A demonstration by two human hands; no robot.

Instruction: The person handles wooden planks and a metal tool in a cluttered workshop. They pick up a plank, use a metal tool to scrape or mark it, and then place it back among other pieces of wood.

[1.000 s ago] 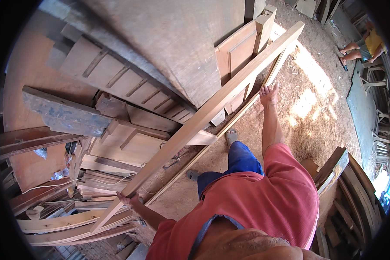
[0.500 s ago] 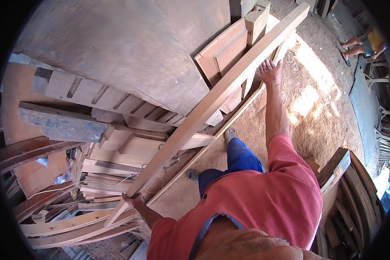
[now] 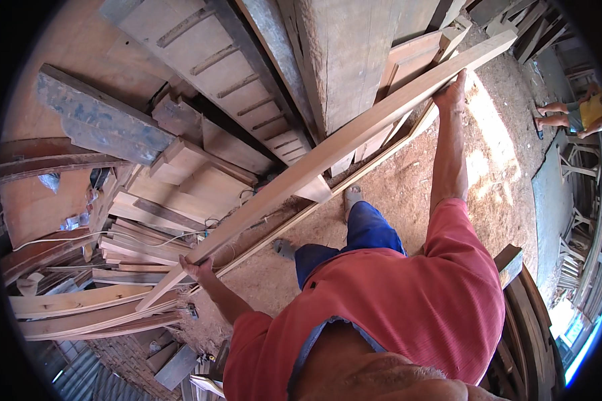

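A long, squared wooden beam [image 3: 328, 150] runs slantwise across the head view, from the lower left up to the far right. My left hand [image 3: 198, 269] grips it near its lower left end, thumb over the edge and some fingers hidden beneath. Toward the far end, my right hand [image 3: 452, 95] holds the beam's near edge from below, arm stretched out; its fingertips are partly hidden by the wood. Under the beam, a long thin wooden strip [image 3: 284, 228] lies roughly parallel to it, close to my feet.
Large wooden panels [image 3: 354, 60] lean beyond the beam. Stacked boards [image 3: 137, 244] and curved planks [image 3: 93, 321] lie to the left, with a pale cord across them. More curved timber [image 3: 525, 321] stands at my right. Another person [image 3: 582, 113] is at the far right.
My right hand, spread beside the beam earlier, now closes on its edge. The view has turned, so the panels and the beam appear shifted. My left hand keeps its hold.
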